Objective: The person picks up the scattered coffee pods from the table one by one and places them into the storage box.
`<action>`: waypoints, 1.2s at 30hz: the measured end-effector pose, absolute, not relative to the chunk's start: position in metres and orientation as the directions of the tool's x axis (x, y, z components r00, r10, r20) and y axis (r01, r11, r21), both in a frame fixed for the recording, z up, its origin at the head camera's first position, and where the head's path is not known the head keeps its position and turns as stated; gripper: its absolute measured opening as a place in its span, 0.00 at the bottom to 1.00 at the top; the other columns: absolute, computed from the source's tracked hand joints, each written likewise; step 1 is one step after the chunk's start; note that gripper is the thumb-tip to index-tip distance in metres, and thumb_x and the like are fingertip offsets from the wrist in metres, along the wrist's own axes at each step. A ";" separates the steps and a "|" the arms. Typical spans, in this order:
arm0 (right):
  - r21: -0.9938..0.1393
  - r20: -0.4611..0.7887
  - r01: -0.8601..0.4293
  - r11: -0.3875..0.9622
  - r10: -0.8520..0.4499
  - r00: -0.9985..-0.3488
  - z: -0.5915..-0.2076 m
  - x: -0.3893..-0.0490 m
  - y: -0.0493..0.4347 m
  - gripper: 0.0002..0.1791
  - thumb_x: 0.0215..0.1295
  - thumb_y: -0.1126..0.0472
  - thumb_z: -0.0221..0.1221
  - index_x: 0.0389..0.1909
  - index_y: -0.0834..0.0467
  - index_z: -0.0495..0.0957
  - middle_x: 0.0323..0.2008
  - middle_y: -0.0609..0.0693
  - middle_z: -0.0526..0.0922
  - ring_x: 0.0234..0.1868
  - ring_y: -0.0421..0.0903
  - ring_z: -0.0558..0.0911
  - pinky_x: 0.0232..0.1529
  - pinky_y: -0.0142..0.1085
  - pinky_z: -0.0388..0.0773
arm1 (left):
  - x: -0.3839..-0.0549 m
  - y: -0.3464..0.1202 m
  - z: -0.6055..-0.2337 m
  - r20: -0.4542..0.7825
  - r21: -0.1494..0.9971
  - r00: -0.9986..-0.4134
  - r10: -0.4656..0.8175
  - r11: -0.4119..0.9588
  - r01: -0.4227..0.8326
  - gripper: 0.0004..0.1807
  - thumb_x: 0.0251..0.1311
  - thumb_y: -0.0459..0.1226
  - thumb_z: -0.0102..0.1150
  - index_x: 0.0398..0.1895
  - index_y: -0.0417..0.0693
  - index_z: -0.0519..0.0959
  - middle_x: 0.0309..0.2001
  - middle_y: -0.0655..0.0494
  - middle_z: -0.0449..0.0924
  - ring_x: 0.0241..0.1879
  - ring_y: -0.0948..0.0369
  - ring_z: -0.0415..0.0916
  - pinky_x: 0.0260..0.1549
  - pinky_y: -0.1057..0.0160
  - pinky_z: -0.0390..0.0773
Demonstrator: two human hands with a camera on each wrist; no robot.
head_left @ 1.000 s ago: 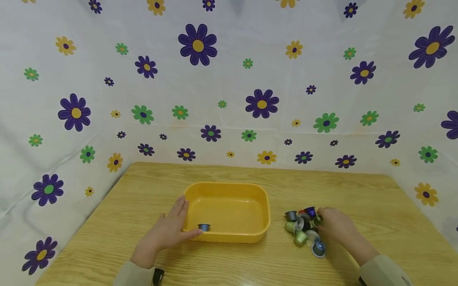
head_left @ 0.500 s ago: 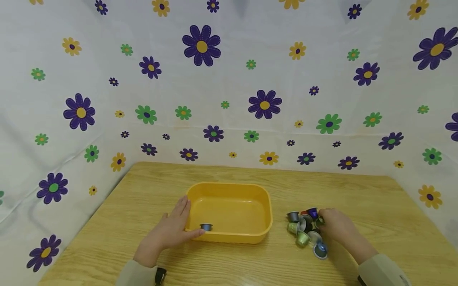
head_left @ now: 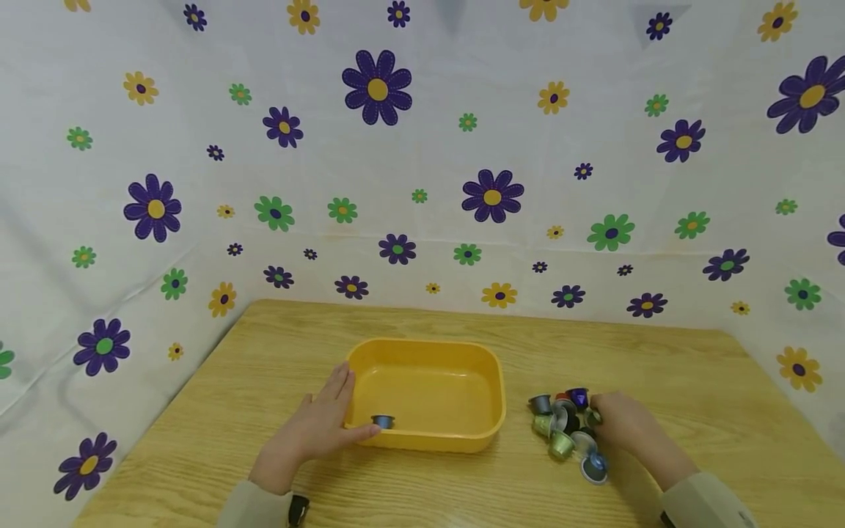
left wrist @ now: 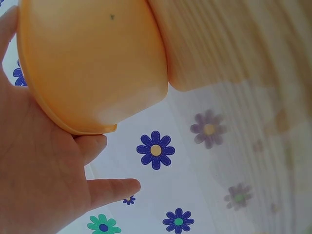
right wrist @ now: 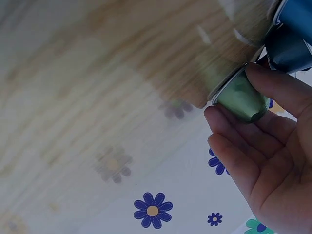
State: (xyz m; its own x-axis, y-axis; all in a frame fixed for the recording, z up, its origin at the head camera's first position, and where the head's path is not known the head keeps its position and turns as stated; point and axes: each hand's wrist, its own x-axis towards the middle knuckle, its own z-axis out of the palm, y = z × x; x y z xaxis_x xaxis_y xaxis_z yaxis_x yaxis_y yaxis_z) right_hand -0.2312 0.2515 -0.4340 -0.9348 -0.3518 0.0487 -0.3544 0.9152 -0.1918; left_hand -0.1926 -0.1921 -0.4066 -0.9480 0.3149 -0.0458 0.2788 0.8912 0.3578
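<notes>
Still pinching green coffee capsule [right wrist: 243, 97] with right hand [head_left: 623, 424], lower right of frame; still touching yellow tray [head_left: 436, 441], lower centre, with spread left hand [head_left: 312, 427]. Scarcely moved since earlier.

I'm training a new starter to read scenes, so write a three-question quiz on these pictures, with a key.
1. True or false: the left hand touches the yellow tray.
2. Which colour is the capsule that the right hand pinches? A) red B) green C) purple
3. How many capsules can be seen inside the tray?

Key:
1. True.
2. B.
3. One, the blue capsule beside the near wall.
</notes>
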 end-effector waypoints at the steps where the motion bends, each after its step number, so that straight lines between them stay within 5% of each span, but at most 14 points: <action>1: -0.197 0.048 -0.357 0.913 -0.355 -0.934 -0.434 -0.231 0.252 0.09 0.46 0.68 0.60 0.16 0.57 0.69 0.16 0.45 0.69 0.17 0.42 0.65 0.17 0.36 0.62 | -0.193 -0.192 -0.407 -0.048 0.358 -0.948 0.315 0.891 0.279 0.54 0.50 0.64 0.47 0.66 0.32 0.44 0.68 0.41 0.34 0.66 0.49 0.35 0.51 0.34 0.47; 14: -0.273 -0.016 -0.290 0.917 -0.306 -0.952 -0.416 -0.218 0.249 0.05 0.45 0.69 0.61 0.24 0.63 0.74 0.21 0.48 0.74 0.21 0.42 0.69 0.22 0.37 0.67 | -0.193 -0.192 -0.406 -0.043 0.347 -0.945 0.324 0.892 0.290 0.53 0.51 0.63 0.47 0.66 0.32 0.44 0.68 0.41 0.35 0.66 0.48 0.36 0.51 0.34 0.48; 21: -0.314 0.031 -0.306 0.899 -0.313 -0.949 -0.404 -0.215 0.248 0.13 0.45 0.68 0.64 0.33 0.69 0.76 0.28 0.54 0.79 0.27 0.48 0.77 0.28 0.40 0.74 | -0.192 -0.191 -0.406 -0.047 0.353 -0.946 0.322 0.891 0.286 0.53 0.51 0.63 0.47 0.66 0.31 0.44 0.68 0.41 0.35 0.66 0.48 0.36 0.50 0.34 0.48; 36: -0.313 0.109 -0.327 0.892 -0.308 -0.945 -0.387 -0.202 0.233 0.16 0.47 0.63 0.65 0.38 0.66 0.77 0.27 0.47 0.77 0.28 0.43 0.75 0.28 0.38 0.73 | -0.193 -0.192 -0.409 -0.042 0.360 -0.946 0.320 0.888 0.285 0.53 0.51 0.63 0.47 0.66 0.32 0.44 0.68 0.41 0.35 0.66 0.49 0.35 0.51 0.34 0.48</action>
